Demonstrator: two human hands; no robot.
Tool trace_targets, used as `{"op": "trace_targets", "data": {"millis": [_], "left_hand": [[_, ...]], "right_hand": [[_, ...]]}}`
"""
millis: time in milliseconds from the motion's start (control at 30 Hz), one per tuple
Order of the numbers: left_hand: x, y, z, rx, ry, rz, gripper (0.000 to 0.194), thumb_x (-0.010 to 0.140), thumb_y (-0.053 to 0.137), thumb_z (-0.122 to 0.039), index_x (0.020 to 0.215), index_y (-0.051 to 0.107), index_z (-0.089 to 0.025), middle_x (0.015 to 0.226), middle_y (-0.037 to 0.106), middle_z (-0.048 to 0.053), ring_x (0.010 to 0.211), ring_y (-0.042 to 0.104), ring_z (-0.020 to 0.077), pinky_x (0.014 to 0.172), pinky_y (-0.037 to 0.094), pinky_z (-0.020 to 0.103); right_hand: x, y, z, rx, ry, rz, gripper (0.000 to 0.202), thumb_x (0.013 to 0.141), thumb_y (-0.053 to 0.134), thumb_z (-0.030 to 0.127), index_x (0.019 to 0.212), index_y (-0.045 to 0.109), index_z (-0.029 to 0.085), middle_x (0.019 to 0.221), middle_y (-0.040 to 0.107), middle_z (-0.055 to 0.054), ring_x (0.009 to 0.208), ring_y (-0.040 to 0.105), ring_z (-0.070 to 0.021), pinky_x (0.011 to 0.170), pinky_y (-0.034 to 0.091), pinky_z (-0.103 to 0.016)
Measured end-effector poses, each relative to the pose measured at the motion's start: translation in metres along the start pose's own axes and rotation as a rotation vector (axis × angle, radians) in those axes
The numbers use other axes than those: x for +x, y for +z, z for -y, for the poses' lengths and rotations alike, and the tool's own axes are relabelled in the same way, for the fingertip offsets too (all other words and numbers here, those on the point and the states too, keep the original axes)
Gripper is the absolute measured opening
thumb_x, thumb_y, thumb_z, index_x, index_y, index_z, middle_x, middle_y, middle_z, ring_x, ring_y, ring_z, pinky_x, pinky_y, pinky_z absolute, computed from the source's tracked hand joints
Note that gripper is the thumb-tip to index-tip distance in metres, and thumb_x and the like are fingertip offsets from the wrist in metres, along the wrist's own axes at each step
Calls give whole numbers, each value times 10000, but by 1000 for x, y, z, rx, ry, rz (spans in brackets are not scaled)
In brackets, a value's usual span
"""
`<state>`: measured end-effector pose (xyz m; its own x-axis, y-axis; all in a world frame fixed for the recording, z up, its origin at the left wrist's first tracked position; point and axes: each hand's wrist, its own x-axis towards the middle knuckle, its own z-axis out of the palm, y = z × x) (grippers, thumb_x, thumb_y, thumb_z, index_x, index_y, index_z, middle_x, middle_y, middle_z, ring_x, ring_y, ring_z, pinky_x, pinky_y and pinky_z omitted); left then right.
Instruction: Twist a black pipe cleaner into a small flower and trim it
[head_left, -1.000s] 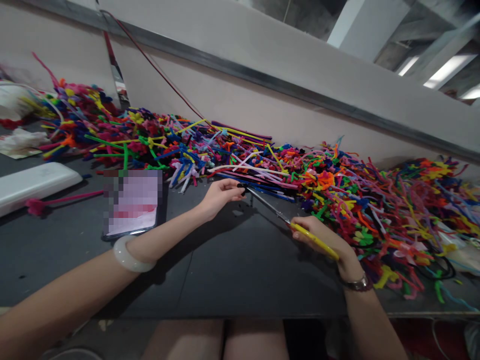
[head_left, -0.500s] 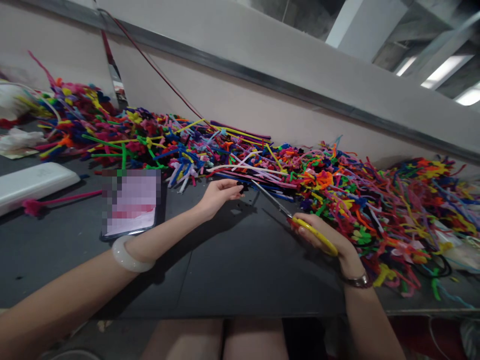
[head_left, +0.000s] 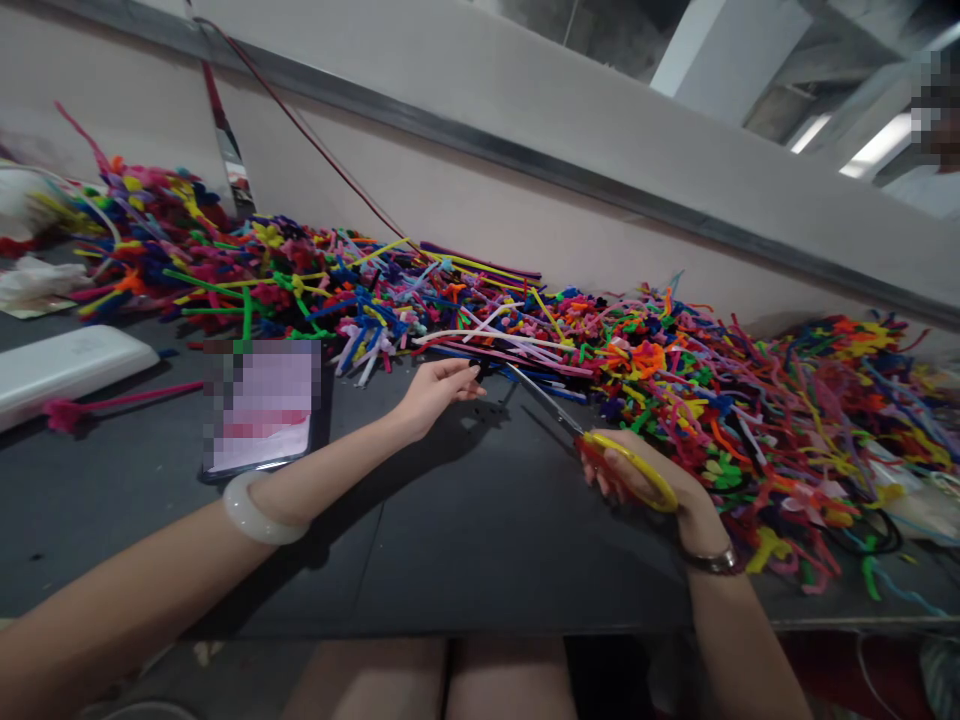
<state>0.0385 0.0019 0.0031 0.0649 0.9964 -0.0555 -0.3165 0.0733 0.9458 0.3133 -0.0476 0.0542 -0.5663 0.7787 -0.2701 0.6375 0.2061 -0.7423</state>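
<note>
Dark tabletop point(head_left: 465, 540), scissors point(head_left: 592, 441) aslant up-left in closed right hand point(head_left: 663, 468), left hand point(head_left: 436, 394) apparently pinching black scrap point(head_left: 481, 370).

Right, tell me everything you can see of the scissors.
The scissors have slim, metal-looking blades and yellow and red, plastic-looking handles. The right grip holds them by the handles above the dark tabletop, blades pointing forward and left, toward a small dark piece at the left grip. Whether the blades are parted, or touch that piece, is unclear.
</note>
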Motion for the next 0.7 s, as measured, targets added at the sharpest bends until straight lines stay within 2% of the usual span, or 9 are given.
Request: {"op": "trace_targets", "data": {"millis": [133, 233, 433, 700], "left_hand": [[0, 0, -1, -26, 26, -2, 252, 653, 670, -252, 869, 591, -150, 613, 608, -2, 602, 608, 111, 579, 447, 212], [-1, 1, -3, -22, 38, -13, 265, 652, 673, -246, 881, 591, -140, 602, 603, -4, 582, 600, 105, 568, 442, 209], [-1, 1, -4, -21, -2, -34, 219, 650, 672, -244, 819, 626, -113, 555, 585, 4, 543, 571, 94, 556, 429, 212], [-2, 0, -3, -40, -29, 15, 210, 636, 681, -237, 812, 664, -123, 554, 578, 3, 518, 532, 80, 565, 432, 224]], "right_hand": [[-1, 2, 1, 64, -67, -12, 480, 758, 397, 613, 919, 446, 163, 833, 547, -77, 586, 522, -135, 429, 460, -233], [-4, -1, -1, 56, -133, -13, 498, 734, 438, 618, 970, 426, 179, 899, 515, -74, 638, 508, -134, 461, 468, -229], [-5, -8, -3, -4, -128, 43, 590, 651, 443, 710, 841, 491, 154, 679, 441, 1, 521, 372, -90, 416, 342, -195], [-4, -7, -10, 18, -35, 75, 567, 627, 510, 678, 817, 491, 144, 630, 398, 25, 484, 360, -75, 367, 311, -168]]}}
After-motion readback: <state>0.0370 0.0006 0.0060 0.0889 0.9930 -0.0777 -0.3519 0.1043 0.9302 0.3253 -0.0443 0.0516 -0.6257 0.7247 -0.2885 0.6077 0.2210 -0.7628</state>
